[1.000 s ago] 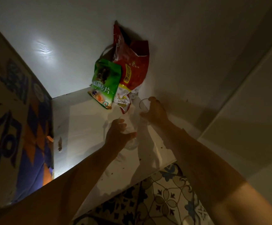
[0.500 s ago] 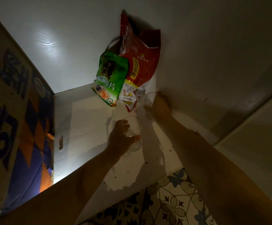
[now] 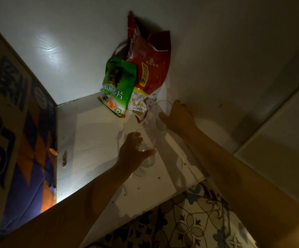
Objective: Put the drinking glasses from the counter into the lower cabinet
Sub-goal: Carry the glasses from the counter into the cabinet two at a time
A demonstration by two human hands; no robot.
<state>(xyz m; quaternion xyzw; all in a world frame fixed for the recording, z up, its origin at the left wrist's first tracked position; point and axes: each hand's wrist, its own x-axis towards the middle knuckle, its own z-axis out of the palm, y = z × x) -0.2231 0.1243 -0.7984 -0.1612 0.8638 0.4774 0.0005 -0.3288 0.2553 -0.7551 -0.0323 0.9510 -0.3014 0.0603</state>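
Note:
Both arms reach into the dim lower cabinet, over its white floor [image 3: 91, 140]. My left hand [image 3: 132, 154] is wrapped around a clear drinking glass [image 3: 147, 151] that stands upright on the cabinet floor near the middle. My right hand [image 3: 179, 117] holds a second clear glass [image 3: 162, 111] further back on the right, close to the right wall and just in front of the food bags. Its base is hard to make out in the dark.
A green food bag [image 3: 118, 88] and a red one [image 3: 148, 65] lean in the back right corner. A printed cardboard box [image 3: 14, 126] fills the cabinet's left side. Crumbs dot the cabinet floor near its front edge. Patterned floor tiles [image 3: 189, 221] lie below.
My right hand has carried its glass a little deeper, toward the bags and the right wall. The left hand stays on its glass at about the same spot.

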